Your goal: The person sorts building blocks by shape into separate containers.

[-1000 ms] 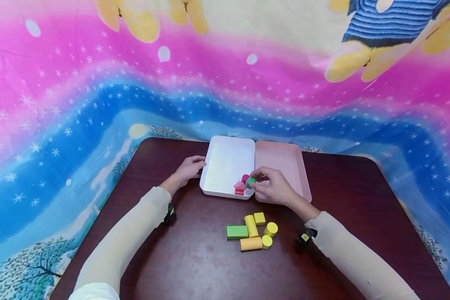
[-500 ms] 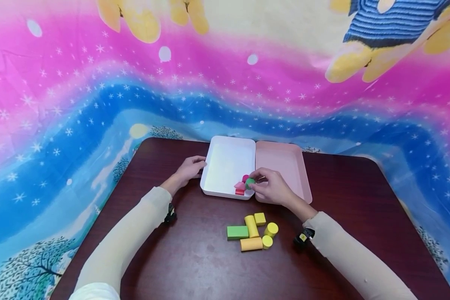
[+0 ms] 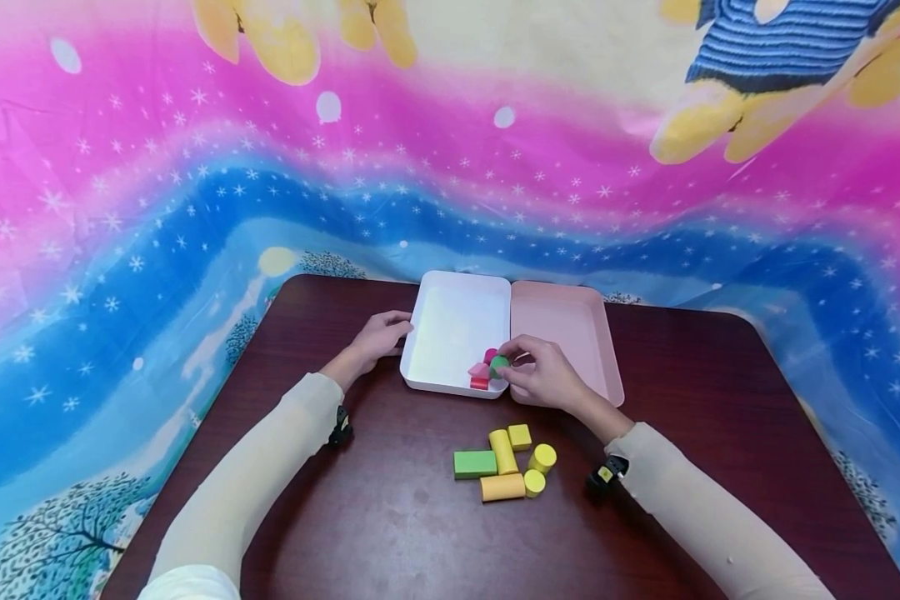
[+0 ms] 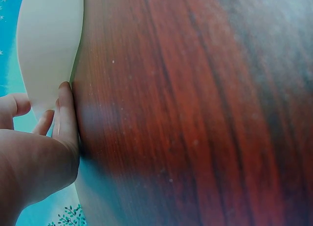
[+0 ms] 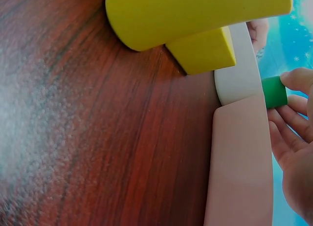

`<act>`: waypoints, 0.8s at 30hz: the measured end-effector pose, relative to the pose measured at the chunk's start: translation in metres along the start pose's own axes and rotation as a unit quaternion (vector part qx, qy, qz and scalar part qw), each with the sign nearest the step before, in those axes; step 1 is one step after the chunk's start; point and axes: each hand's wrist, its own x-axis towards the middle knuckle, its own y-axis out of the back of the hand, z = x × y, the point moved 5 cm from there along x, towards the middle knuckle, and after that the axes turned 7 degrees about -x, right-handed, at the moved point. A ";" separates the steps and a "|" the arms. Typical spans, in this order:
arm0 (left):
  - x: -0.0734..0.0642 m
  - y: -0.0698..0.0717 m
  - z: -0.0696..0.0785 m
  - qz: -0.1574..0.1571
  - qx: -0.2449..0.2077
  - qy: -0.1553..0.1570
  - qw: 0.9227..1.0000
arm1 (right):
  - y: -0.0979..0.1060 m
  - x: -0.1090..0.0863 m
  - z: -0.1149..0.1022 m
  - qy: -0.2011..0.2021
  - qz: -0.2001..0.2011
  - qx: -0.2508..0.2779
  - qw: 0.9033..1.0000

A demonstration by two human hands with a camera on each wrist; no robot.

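My right hand (image 3: 543, 375) pinches a green round block (image 3: 498, 367) between thumb and fingers, over the near right corner of a white tray (image 3: 453, 325). In the right wrist view the green block (image 5: 275, 93) shows just above the tray's rim. Beside it inside the tray lie a dark pink block (image 3: 491, 356), a light pink block (image 3: 478, 372) and a red block (image 3: 479, 384). At the tray's left side my left hand (image 3: 380, 336) rests with fingers extended along the outer wall, as the left wrist view shows; the thumb is at the rim.
A pink tray (image 3: 562, 317) stands against the white one's right side. Nearer on the dark wooden table (image 3: 390, 533) are a green rectangular block (image 3: 475, 465), an orange cylinder (image 3: 502, 488), a yellow cube (image 3: 520, 437) and several yellow cylinders (image 3: 503, 452). A patterned cloth hangs behind.
The green block has shifted very slightly in my right hand's fingers, and the right wrist has edged a little left. My left hand, the trays and the other blocks stay put.
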 end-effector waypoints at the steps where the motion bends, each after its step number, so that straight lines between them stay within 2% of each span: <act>1: 0.000 0.000 0.000 0.000 0.000 0.000 1.000 | 0.000 0.000 0.000 0.000 0.000 0.000 1.000; 17: -0.001 0.000 0.000 0.001 0.001 0.004 1.000 | 0.000 -0.002 -0.005 -0.003 -0.011 0.017 1.000; 24: -0.002 -0.001 0.002 0.002 0.005 0.003 1.000 | 0.001 -0.003 -0.014 0.013 -0.013 0.019 1.000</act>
